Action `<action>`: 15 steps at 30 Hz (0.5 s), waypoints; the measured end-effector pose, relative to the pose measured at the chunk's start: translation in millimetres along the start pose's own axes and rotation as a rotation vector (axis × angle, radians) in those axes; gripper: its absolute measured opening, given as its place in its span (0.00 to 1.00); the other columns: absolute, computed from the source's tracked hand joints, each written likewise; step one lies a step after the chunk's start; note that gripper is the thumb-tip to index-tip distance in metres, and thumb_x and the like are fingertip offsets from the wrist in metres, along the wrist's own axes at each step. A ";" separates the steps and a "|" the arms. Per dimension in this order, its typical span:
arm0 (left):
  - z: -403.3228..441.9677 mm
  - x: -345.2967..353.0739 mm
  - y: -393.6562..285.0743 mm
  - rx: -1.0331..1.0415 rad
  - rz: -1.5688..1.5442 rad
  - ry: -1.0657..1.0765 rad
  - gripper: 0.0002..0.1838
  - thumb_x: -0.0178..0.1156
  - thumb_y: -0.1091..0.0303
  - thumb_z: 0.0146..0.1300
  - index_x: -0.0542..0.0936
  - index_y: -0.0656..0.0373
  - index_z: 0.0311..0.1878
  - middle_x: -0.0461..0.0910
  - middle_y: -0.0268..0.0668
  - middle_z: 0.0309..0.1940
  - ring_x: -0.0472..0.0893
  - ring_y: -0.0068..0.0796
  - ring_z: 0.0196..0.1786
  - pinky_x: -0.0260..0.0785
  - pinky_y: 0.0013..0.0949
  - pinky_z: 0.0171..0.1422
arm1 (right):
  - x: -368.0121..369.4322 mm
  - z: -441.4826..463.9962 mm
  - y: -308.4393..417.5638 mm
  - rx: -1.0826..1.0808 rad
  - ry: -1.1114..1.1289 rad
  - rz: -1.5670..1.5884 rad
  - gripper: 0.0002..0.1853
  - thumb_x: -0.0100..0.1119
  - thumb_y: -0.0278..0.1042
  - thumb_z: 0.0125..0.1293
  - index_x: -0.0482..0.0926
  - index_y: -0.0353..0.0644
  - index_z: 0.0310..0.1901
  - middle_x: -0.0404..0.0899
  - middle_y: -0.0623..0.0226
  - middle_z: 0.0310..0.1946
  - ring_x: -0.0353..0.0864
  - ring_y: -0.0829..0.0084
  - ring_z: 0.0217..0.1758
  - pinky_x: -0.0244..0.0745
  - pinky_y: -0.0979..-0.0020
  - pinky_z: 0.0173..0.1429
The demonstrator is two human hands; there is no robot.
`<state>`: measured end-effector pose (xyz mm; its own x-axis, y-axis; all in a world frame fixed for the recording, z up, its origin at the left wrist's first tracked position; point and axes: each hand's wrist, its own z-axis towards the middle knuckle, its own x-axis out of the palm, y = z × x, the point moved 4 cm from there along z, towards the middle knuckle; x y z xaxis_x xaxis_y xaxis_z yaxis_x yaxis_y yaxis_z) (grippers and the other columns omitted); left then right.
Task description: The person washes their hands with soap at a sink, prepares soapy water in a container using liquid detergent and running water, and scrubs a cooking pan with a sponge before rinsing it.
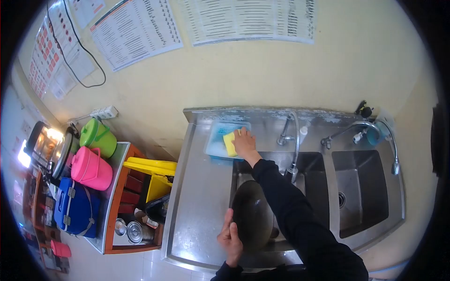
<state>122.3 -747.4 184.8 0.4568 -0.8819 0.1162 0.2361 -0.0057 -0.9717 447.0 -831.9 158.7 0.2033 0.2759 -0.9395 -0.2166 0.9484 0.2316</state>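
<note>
Over a clear, bluish plastic container [214, 140] at the back of the steel counter, my right hand [244, 143] is closed on a yellow sponge [230, 144]. A large dark round pan [253, 215] lies tilted in the left sink basin. My left hand [229, 237] is at the pan's left edge, thumb and a finger raised; its other fingers are hidden, and whether it grips the rim is unclear.
Two faucets [286, 139] [326, 142] stand behind the basins, near a white bottle [303, 135]. The right basin [361, 192] has a drain. Left of the counter are a blue cooler [77, 206], pink and green jugs [92, 168] [99, 136], and a yellow bin [158, 187].
</note>
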 end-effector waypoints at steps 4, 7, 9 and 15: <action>-1.3 -1.8 4.9 -0.058 -0.052 0.028 0.20 0.52 0.73 0.66 0.68 0.67 0.16 0.74 0.53 0.57 0.70 0.41 0.65 0.59 0.36 0.68 | 15.6 -3.1 9.5 -0.295 0.204 -0.017 0.21 0.55 0.38 0.63 0.71 0.48 0.57 0.72 0.65 0.52 0.70 0.62 0.58 0.64 0.52 0.58; 2.4 2.0 2.0 -0.005 -0.019 0.079 0.21 0.52 0.74 0.66 0.68 0.67 0.15 0.74 0.53 0.57 0.70 0.45 0.65 0.58 0.40 0.69 | 36.9 -3.5 7.7 -0.293 0.352 -0.059 0.20 0.53 0.35 0.62 0.71 0.49 0.57 0.73 0.65 0.54 0.70 0.64 0.60 0.65 0.52 0.58; 2.9 3.7 2.4 -0.026 -0.045 0.075 0.21 0.52 0.74 0.66 0.67 0.67 0.14 0.74 0.54 0.56 0.69 0.46 0.65 0.57 0.41 0.69 | 50.5 0.8 4.8 -0.275 0.402 -0.066 0.22 0.54 0.32 0.61 0.71 0.50 0.59 0.75 0.63 0.52 0.73 0.62 0.59 0.68 0.52 0.55; 4.5 2.9 0.3 -0.060 -0.075 0.072 0.22 0.53 0.74 0.65 0.66 0.67 0.14 0.74 0.54 0.56 0.69 0.47 0.65 0.57 0.43 0.70 | 66.2 16.0 -6.6 -0.226 0.407 -0.056 0.16 0.50 0.28 0.61 0.77 0.47 0.51 0.81 0.57 0.43 0.80 0.54 0.48 0.75 0.56 0.50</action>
<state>127.6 -747.8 185.8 0.3762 -0.9097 0.1757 0.2143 -0.0990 -0.9717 477.1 -817.4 99.1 -0.1604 0.0986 -0.9821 -0.4278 0.8898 0.1592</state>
